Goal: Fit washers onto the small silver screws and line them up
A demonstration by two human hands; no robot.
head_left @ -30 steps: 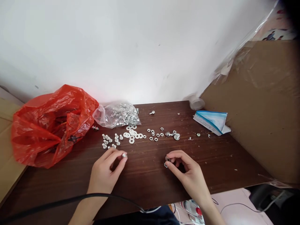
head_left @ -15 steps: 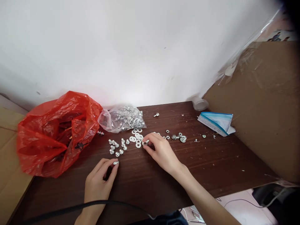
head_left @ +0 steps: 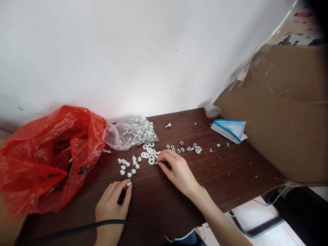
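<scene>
My left hand [head_left: 112, 201] is closed in a pinch on a small silver screw [head_left: 129, 183], its round head facing up between thumb and fingertips. Just beyond it, several more screws [head_left: 127, 164] stand or lie in a loose group. My right hand [head_left: 178, 171] reaches in from the right, thumb and forefinger pinched at the edge of a flat washer [head_left: 155, 162]. Its fingertips partly cover that spot. Other flat washers [head_left: 145, 155] lie overlapping beside those fingers.
Small nuts [head_left: 182, 149] and a few larger bolts [head_left: 198, 150] lie right of the washers. A clear bag of hardware [head_left: 138, 131] and a red plastic bag [head_left: 33, 136] sit left. Cardboard [head_left: 276, 130] borders the dark table [head_left: 230, 184]; a blue-white packet [head_left: 229, 130] lies near it.
The view has shifted slightly. My right fingertips have moved a little toward me over the washers, and one washer now shows nearer to me. My left hand still pinches the screw.
</scene>
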